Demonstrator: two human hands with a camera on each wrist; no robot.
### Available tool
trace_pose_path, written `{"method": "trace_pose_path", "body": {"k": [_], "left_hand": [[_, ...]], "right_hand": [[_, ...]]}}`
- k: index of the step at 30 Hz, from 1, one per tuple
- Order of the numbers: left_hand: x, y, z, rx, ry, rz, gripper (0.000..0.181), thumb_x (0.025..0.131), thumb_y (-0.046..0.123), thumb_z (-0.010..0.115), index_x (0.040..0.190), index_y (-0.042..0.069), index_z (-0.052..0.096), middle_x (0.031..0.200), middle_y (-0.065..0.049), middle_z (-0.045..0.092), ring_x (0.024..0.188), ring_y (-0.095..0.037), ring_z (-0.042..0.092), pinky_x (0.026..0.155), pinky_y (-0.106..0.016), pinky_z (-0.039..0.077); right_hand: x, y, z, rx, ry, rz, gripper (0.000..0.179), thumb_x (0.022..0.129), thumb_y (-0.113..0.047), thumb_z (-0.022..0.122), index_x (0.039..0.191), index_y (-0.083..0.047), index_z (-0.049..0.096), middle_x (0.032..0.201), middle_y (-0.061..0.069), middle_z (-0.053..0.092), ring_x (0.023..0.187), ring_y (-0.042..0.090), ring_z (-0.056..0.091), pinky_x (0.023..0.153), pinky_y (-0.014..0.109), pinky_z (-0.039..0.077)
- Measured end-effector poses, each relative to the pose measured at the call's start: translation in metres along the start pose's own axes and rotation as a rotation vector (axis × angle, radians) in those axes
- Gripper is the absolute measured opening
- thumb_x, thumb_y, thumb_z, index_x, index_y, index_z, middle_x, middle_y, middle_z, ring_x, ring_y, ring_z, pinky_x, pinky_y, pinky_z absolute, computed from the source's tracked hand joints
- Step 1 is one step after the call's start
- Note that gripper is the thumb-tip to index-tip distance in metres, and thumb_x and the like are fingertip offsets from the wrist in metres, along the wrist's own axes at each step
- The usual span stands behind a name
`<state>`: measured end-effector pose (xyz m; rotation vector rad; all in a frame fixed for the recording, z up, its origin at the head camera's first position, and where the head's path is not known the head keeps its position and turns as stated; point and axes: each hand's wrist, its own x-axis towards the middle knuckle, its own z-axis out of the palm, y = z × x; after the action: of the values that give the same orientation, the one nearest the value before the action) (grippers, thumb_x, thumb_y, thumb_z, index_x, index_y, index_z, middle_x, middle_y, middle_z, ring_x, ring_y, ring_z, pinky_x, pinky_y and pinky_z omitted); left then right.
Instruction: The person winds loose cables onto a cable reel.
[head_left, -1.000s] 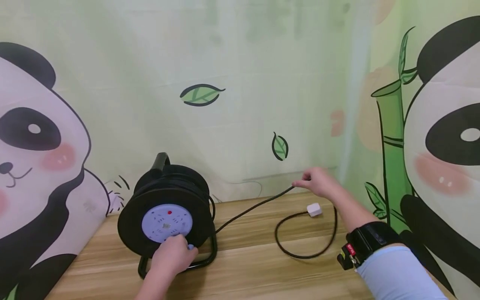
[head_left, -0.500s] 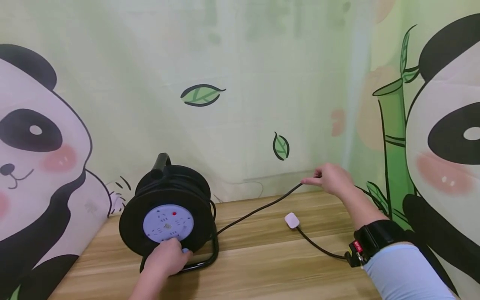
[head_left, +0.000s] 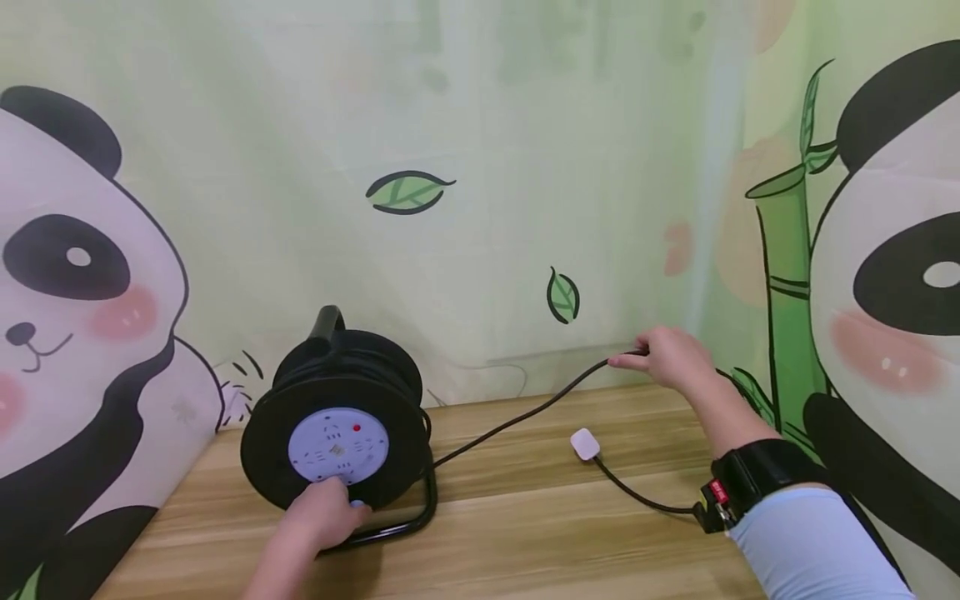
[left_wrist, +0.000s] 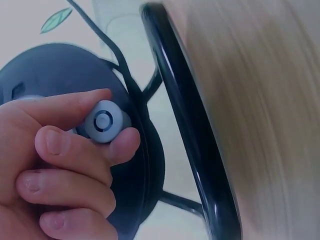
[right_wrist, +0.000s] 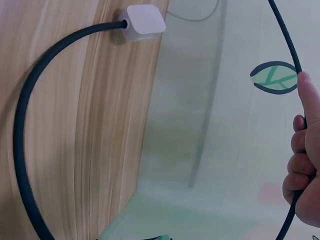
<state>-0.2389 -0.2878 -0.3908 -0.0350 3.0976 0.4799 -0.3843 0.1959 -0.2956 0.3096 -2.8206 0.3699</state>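
Observation:
A black cable reel (head_left: 258, 454) stands on its tubular frame at left in the head view, a pale blue socket panel (head_left: 339, 446) on its face. At the panel's lower edge, my left hand (head_left: 322, 515) pinches the reel's small crank knob (left_wrist: 104, 121) between thumb and index finger. Black cable (head_left: 517, 417) runs from the reel up to the right, where my right hand (head_left: 675, 358) grips it above the table. In the right wrist view the fingers curl round the cable, index finger pointing along it. The free end, with a white plug (head_left: 585, 444), lies on the table.
The wooden table (head_left: 510, 533) meets a green printed backdrop (head_left: 480, 275) behind the reel. The reel's frame bar (left_wrist: 185, 125) passes close to the left hand. A black wrist strap (head_left: 772, 471) with a small device sits on the right wrist.
The reel's face has turned clockwise, my left hand moving down and left with the knob. My right hand shifted right along with its grip on the cable; the plug swung left and the loop opened out.

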Motion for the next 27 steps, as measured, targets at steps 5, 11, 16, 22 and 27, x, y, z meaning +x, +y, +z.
{"method": "trace_pose_path", "body": {"k": [5, 11, 16, 22, 27], "left_hand": [[-0.003, -0.008, -0.007, -0.029, -0.057, -0.028, 0.033, 0.084, 0.032, 0.067, 0.080, 0.000, 0.060, 0.079, -0.008, 0.058, 0.071, -0.023, 0.052, 0.071, -0.043, 0.047], [-0.006, -0.020, -0.011, -0.046, -0.080, -0.053, 0.032, 0.084, 0.033, 0.066, 0.069, 0.006, 0.058, 0.068, -0.005, 0.055, 0.066, -0.020, 0.052, 0.066, -0.039, 0.046], [-0.008, -0.027, -0.018, -0.079, -0.104, -0.077, 0.033, 0.084, 0.033, 0.067, 0.066, 0.007, 0.058, 0.065, -0.004, 0.055, 0.064, -0.019, 0.052, 0.063, -0.036, 0.045], [-0.014, -0.035, -0.025, -0.142, -0.083, -0.092, 0.037, 0.083, 0.031, 0.069, 0.057, 0.008, 0.056, 0.054, -0.002, 0.054, 0.054, -0.017, 0.050, 0.053, -0.032, 0.040], [-0.020, -0.043, -0.032, -0.205, -0.089, -0.124, 0.041, 0.083, 0.032, 0.069, 0.053, 0.008, 0.055, 0.047, 0.000, 0.049, 0.046, -0.014, 0.041, 0.046, -0.027, 0.030]], "right_hand": [[0.003, -0.008, 0.007, -0.020, 0.002, 0.001, 0.061, 0.072, -0.078, 0.058, 0.065, -0.017, 0.054, 0.061, -0.002, 0.045, 0.057, 0.018, 0.044, 0.047, 0.032, 0.029], [0.006, -0.024, 0.013, -0.006, 0.018, 0.005, 0.050, 0.078, -0.066, 0.065, 0.069, -0.017, 0.058, 0.063, -0.001, 0.050, 0.058, 0.019, 0.046, 0.045, 0.032, 0.031], [0.007, -0.034, 0.019, -0.008, 0.014, 0.023, 0.051, 0.077, -0.067, 0.064, 0.069, -0.017, 0.060, 0.064, 0.000, 0.052, 0.057, 0.019, 0.047, 0.044, 0.032, 0.031], [0.009, -0.046, 0.025, -0.011, 0.022, 0.034, 0.053, 0.077, -0.069, 0.063, 0.067, -0.017, 0.058, 0.062, -0.001, 0.051, 0.056, 0.018, 0.047, 0.045, 0.031, 0.032], [0.012, -0.059, 0.027, 0.009, 0.011, -0.001, 0.050, 0.081, -0.063, 0.064, 0.066, -0.016, 0.055, 0.061, -0.001, 0.050, 0.054, 0.017, 0.046, 0.044, 0.030, 0.032]]}}
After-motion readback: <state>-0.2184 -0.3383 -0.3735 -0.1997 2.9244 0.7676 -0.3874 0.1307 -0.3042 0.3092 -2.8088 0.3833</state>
